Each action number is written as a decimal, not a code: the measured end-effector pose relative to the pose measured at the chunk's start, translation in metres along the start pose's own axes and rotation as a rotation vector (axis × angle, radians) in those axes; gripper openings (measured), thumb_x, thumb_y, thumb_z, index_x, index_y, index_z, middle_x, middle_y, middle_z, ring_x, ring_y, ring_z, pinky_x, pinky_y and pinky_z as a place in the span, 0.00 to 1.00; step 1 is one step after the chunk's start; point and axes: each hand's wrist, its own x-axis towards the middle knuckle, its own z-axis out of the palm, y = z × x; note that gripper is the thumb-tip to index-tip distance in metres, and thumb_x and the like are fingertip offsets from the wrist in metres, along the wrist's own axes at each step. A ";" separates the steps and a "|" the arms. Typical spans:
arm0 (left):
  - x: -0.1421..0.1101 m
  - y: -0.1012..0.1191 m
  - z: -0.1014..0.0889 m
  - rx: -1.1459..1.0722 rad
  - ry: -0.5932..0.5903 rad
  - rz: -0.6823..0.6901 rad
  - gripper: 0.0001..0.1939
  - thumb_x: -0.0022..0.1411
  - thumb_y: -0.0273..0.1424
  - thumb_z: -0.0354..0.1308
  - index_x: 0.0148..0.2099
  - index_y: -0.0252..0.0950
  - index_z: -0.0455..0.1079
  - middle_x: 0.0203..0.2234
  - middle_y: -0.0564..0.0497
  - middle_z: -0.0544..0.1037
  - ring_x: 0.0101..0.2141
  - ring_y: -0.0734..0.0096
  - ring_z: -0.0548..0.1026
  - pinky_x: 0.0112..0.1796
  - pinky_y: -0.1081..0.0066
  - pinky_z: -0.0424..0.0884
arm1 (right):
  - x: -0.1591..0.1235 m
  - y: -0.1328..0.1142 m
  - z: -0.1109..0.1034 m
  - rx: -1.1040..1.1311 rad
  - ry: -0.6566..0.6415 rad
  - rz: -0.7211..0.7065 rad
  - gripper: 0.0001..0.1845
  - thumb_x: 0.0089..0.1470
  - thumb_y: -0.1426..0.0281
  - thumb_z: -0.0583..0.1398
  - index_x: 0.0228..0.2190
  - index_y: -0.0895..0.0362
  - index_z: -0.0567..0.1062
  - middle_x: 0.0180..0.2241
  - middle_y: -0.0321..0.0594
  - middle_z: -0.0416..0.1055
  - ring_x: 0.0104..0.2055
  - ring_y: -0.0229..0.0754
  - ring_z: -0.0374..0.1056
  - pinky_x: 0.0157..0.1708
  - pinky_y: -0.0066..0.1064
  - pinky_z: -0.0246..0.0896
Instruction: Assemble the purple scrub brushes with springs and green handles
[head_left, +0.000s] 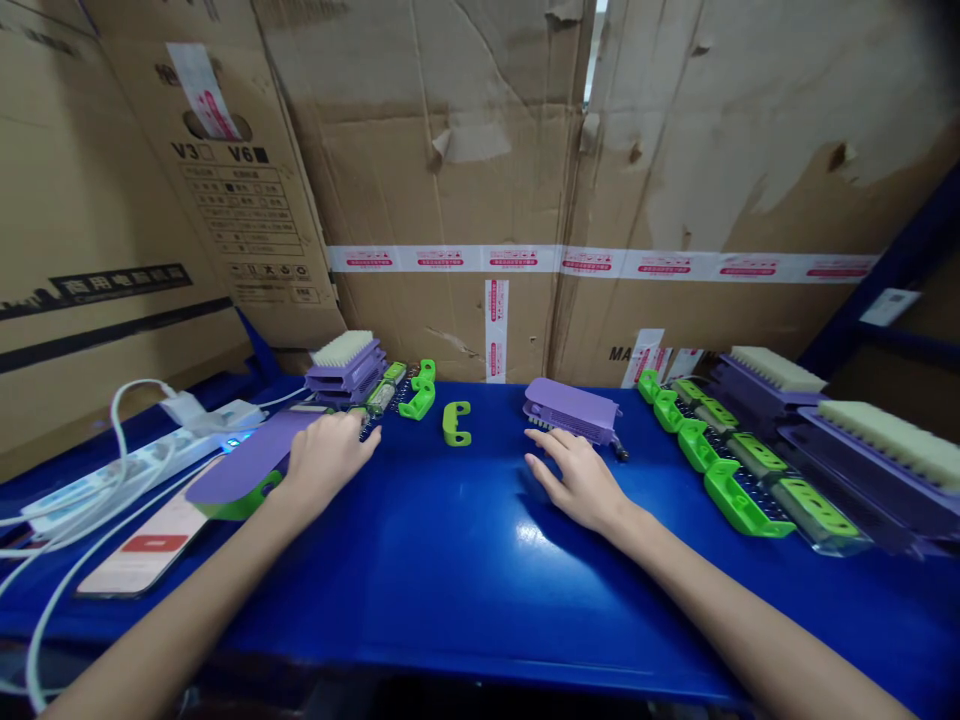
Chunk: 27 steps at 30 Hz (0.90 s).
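Observation:
My left hand [324, 456] is at the left of the blue table, its thumb apart from the fingers. The fingertips reach a row of clear pieces with green labels [381, 398], and their exact contact is partly hidden. Beside the wrist lies a long purple shell with a green end [244, 462]. My right hand [577, 478] is spread over the table with fingers stretched forward. Just beyond its fingertips lies a purple housing [571, 408] with bristles underneath and a short dark stub at its right end. Between the hands, a green C-shaped bracket [450, 424] stands alone.
Purple parts with cream bristle tops stand at the back left [345, 362] and right [892, 440]. Several green brackets [697, 445] line the right side. A phone [146, 545], white power strip [112, 485] and cables occupy the left. Cardboard [450, 180] walls the back.

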 end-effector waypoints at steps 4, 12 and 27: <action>0.003 0.007 0.008 0.050 -0.067 0.027 0.20 0.61 0.39 0.45 0.35 0.31 0.73 0.31 0.35 0.78 0.35 0.47 0.77 0.29 0.64 0.68 | -0.001 0.000 0.002 -0.012 -0.021 -0.005 0.22 0.62 0.62 0.49 0.52 0.59 0.68 0.45 0.50 0.71 0.47 0.48 0.67 0.46 0.41 0.61; 0.008 0.023 0.005 0.098 -0.063 0.054 0.20 0.64 0.37 0.43 0.39 0.28 0.72 0.32 0.34 0.77 0.35 0.47 0.76 0.30 0.62 0.67 | -0.002 -0.001 0.002 -0.012 -0.029 -0.002 0.21 0.63 0.63 0.49 0.52 0.59 0.68 0.44 0.49 0.71 0.47 0.48 0.67 0.46 0.41 0.60; 0.004 0.060 -0.001 -0.075 0.123 0.741 0.09 0.65 0.26 0.48 0.35 0.34 0.68 0.32 0.46 0.75 0.36 0.62 0.71 0.37 0.64 0.60 | -0.002 0.002 0.001 -0.020 -0.049 -0.004 0.22 0.63 0.63 0.48 0.53 0.60 0.68 0.44 0.49 0.71 0.47 0.48 0.67 0.46 0.42 0.60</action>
